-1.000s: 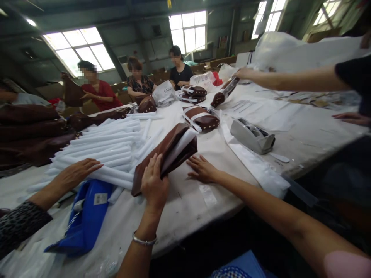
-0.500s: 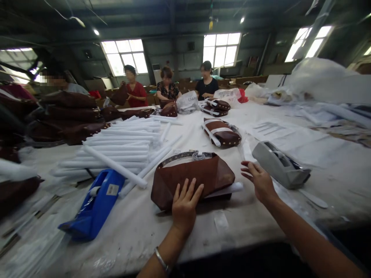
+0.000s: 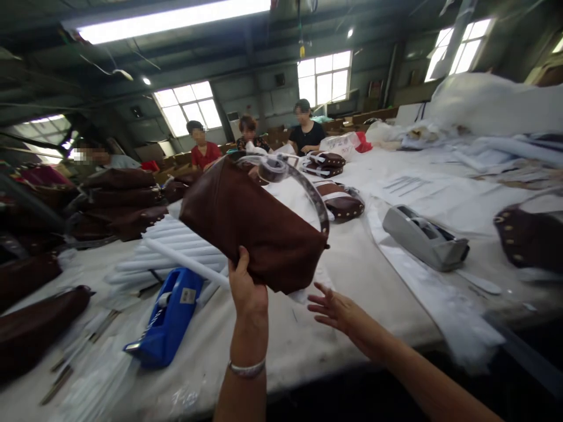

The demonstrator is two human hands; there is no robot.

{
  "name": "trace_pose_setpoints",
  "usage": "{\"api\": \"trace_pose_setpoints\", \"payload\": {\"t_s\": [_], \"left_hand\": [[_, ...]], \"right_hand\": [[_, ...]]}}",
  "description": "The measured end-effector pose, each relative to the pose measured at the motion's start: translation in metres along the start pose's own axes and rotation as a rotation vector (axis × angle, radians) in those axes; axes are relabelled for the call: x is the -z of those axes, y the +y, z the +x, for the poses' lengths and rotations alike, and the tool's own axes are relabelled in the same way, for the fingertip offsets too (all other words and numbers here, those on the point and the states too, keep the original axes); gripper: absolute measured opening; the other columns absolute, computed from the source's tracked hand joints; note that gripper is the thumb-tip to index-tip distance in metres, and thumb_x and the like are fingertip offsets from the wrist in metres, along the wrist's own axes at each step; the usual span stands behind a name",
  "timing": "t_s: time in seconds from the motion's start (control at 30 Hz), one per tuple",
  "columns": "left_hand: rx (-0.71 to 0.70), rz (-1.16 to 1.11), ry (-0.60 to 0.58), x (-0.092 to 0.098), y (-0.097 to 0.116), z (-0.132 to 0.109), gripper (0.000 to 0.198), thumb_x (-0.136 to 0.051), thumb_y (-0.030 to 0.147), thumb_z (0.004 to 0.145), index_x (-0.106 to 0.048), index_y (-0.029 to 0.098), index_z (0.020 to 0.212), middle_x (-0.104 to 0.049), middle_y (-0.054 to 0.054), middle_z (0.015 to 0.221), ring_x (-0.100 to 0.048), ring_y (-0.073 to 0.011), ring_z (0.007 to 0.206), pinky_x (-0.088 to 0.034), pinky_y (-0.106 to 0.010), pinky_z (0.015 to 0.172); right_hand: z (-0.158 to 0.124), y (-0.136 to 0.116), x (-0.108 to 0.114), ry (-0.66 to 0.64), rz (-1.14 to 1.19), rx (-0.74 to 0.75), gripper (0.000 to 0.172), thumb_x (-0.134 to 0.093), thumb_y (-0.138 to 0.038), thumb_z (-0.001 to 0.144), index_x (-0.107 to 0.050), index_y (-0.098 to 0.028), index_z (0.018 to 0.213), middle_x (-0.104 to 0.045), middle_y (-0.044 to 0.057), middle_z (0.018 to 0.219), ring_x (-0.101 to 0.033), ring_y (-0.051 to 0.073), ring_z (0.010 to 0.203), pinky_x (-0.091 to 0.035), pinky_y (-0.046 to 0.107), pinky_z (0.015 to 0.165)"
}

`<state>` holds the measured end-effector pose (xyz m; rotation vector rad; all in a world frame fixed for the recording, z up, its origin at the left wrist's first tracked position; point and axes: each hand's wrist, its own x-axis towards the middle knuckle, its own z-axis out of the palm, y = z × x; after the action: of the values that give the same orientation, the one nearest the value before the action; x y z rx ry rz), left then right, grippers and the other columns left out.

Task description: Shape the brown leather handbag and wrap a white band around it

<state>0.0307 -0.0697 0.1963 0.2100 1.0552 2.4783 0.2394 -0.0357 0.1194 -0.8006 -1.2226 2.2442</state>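
Note:
Raised off the table and tilted, a brown leather handbag (image 3: 250, 225) is gripped at its lower edge by my left hand (image 3: 248, 290). The thumb lies on the near face; the other fingers are hidden behind the bag. Its strap (image 3: 314, 196) loops over the top right, with clear wrap around part of it. Just below the bag's right end, my right hand (image 3: 332, 308) has its fingers spread and holds nothing. Some white material shows under the bag near those fingertips.
A blue tape dispenser (image 3: 169, 319) and white paper rolls (image 3: 176, 258) lie on the left, by stacked brown bags (image 3: 121, 196). A grey tape dispenser (image 3: 424, 237) stands right. More bags lie behind and at far right. Several co-workers (image 3: 308, 132) are across the table (image 3: 352, 258).
My left hand has gone from resting flat on the bag to gripping and lifting it, turning it over. My right hand has moved left and down, closer to the bag. The view has tilted.

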Motion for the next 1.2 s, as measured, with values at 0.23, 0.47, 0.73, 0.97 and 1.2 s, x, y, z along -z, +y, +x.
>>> {"api": "trace_pose_setpoints", "payload": {"t_s": [0.23,0.47,0.73,0.97,1.2], "left_hand": [[0.332,-0.133,0.054,0.029,-0.039,-0.07,0.034,-0.059,0.03,0.096,-0.061,0.021,0.129,-0.066,-0.008,0.132,-0.062,-0.0197,0.122,-0.053,-0.031,0.102],[0.538,-0.024,0.145,0.066,-0.062,-0.113,0.028,-0.064,0.02,0.092,-0.066,0.015,0.119,-0.072,-0.011,0.119,-0.07,-0.0182,0.106,-0.06,-0.024,0.086],[0.742,0.131,0.101,0.061,-0.076,-0.128,0.026,-0.065,0.023,0.092,-0.064,0.014,0.116,-0.072,-0.014,0.119,-0.074,-0.0198,0.095,-0.063,-0.03,0.081],[0.976,0.548,-0.33,0.083,-0.039,-0.122,0.04,-0.057,0.045,0.095,-0.068,0.008,0.104,-0.075,-0.018,0.094,-0.076,-0.0254,0.079,-0.063,-0.035,0.074],[0.012,0.885,-0.973,0.05,-0.027,-0.071,0.051,-0.086,0.013,0.064,-0.071,0.028,0.111,-0.061,-0.007,0.14,-0.04,-0.0315,0.144,-0.021,-0.05,0.124]], "right_hand": [[-0.021,0.004,-0.041,0.131,0.418,0.099,0.057,-0.077,-0.048,0.083,-0.056,-0.03,0.133,-0.056,0.003,0.145,-0.05,0.029,0.135,-0.051,0.045,0.106],[-0.033,0.007,0.017,0.201,0.083,0.046,0.057,-0.078,-0.045,0.082,-0.056,-0.023,0.13,-0.062,0.01,0.136,-0.062,0.03,0.12,-0.06,0.043,0.093],[-0.018,-0.018,0.077,0.085,-0.067,-0.11,0.047,-0.077,-0.046,0.083,-0.062,-0.019,0.119,-0.07,0.011,0.12,-0.069,0.025,0.106,-0.06,0.038,0.09],[-0.004,-0.017,0.087,0.161,-0.056,-0.247,0.043,-0.08,-0.041,0.082,-0.064,-0.015,0.112,-0.073,0.011,0.11,-0.071,0.02,0.091,-0.063,0.034,0.078],[-0.005,-0.02,0.083,0.157,-0.019,-0.267,0.042,-0.083,-0.042,0.078,-0.066,-0.015,0.105,-0.074,0.01,0.101,-0.07,0.02,0.087,-0.064,0.034,0.075]]}}
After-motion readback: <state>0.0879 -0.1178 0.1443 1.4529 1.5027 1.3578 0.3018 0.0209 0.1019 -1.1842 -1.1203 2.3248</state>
